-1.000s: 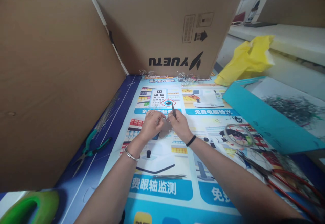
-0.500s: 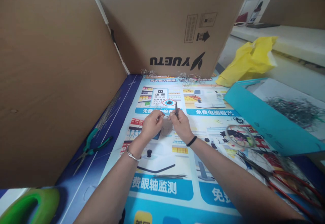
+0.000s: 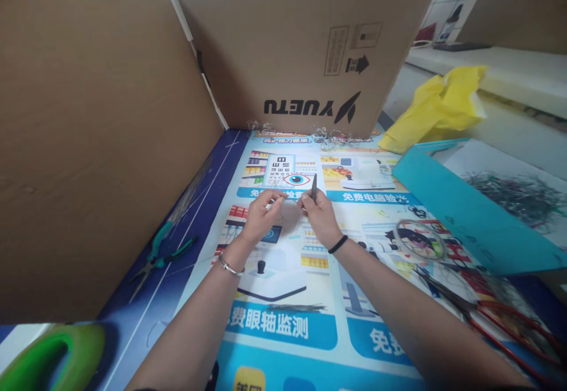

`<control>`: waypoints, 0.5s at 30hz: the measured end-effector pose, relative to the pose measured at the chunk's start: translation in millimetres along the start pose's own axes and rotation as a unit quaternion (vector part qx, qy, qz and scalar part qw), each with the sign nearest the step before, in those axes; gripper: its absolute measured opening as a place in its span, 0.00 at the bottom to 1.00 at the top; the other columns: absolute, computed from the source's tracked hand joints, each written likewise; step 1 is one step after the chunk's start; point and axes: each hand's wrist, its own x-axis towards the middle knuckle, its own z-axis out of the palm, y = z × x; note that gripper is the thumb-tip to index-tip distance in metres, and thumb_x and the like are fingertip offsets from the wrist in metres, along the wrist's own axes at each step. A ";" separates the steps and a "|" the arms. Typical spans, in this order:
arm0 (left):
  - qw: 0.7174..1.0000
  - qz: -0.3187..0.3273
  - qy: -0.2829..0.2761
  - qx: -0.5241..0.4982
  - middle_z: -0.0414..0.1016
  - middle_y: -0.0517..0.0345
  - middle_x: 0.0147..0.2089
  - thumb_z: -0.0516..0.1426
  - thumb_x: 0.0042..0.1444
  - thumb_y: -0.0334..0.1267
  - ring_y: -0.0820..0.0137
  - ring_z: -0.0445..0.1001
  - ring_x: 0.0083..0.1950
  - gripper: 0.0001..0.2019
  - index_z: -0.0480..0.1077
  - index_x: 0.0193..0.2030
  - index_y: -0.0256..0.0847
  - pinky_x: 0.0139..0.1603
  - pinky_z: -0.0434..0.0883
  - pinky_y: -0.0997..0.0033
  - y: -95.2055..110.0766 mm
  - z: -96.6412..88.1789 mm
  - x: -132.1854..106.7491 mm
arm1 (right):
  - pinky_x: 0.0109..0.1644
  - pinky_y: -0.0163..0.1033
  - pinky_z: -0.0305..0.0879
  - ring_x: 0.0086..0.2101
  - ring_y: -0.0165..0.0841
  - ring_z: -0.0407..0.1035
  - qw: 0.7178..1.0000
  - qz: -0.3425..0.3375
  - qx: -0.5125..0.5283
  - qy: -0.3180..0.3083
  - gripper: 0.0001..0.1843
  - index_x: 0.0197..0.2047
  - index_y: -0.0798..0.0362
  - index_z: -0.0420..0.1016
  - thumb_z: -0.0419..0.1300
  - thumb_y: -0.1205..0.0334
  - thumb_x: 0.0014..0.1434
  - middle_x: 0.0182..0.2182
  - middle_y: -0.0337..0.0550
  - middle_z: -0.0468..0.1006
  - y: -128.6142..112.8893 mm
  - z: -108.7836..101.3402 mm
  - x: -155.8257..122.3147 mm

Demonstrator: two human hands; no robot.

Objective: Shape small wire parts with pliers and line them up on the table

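My left hand (image 3: 264, 212) is over the middle of the printed sheet, thumb and fingertips pinched together. Whatever lies in that pinch is too small to make out. Just to its right, my right hand (image 3: 319, 215) is closed around a slim dark tool with a pointed tip (image 3: 314, 185), which stands up above the fingers; its exact kind is unclear. A small gap separates the two hands' fingertips. Nearer my body, a small bundle of thin dark wires (image 3: 297, 308) lies flat on the sheet.
Cardboard panels (image 3: 305, 42) stand behind and at left. Teal-handled pliers (image 3: 155, 255) and green tape (image 3: 84, 344) lie left. On the right are red-handled scissors (image 3: 482, 308), a clear ring-shaped roll (image 3: 419, 239), a blue box (image 3: 443, 202) of tangled wires (image 3: 514, 193) and a yellow bag (image 3: 436, 107).
My hands have drawn slightly apart. The dark tool in my right hand has shifted a little to the right and up, and my left fingers have changed their pinch.
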 end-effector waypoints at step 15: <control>0.990 0.100 0.016 0.093 0.71 0.55 0.34 0.50 0.60 0.38 0.68 0.68 0.40 0.08 0.67 0.34 0.41 0.44 0.64 0.64 -14.1 -12.1 2.9 | 0.28 0.37 0.45 0.23 0.28 0.53 0.964 -0.085 -0.205 -0.145 0.15 0.21 0.51 0.60 0.60 0.54 0.49 0.18 0.34 0.61 -10.1 -17.3 7.0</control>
